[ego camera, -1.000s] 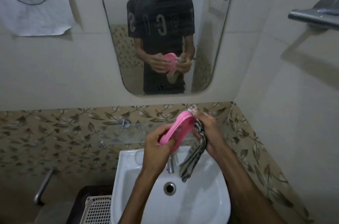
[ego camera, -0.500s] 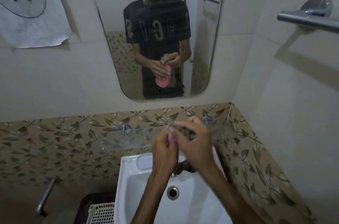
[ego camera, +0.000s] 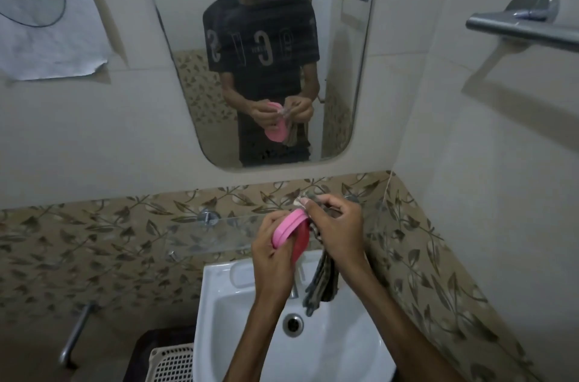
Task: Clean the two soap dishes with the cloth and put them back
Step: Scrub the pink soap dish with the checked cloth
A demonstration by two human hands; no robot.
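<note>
A: Holding the pink dish [ego camera: 289,233] up on edge over the sink [ego camera: 344,334], left hand [ego camera: 275,259] wrapping round it from below, fingers curling over the rim.

B: Right hand [ego camera: 336,225] doing what?

A: Pinching the cloth [ego camera: 322,284] up top, fingers clenching on a bunched corner just beside the dish's upper edge. Rest of the cloth hanging down in a striped strip past the wrist, dangling over the basin near the tap.

B: Cloth actually touching the dish?

A: Looking like it, pressing against the right side of it, but hard telling exactly where under the fingers.

B: Seeing the second dish anywhere?

A: Not spotting it for sure. Looking like two pink layers in the left hand, a lighter rim in front and a darker piece behind, but not telling whether lid and base or two dishes.

B: Anything else around?

A: Glass shelf [ego camera: 219,236] sitting on the leaf-pattern tile band just behind the hands. Mirror [ego camera: 344,84] above, reflecting the same pose, pink dish and cloth at waist height. Paper [ego camera: 62,46] hanging on the wall top left, towel bar [ego camera: 517,27] sticking out top right. White basket [ego camera: 172,363] sitting low left of the sink, metal handle [ego camera: 76,333] further left.
</note>
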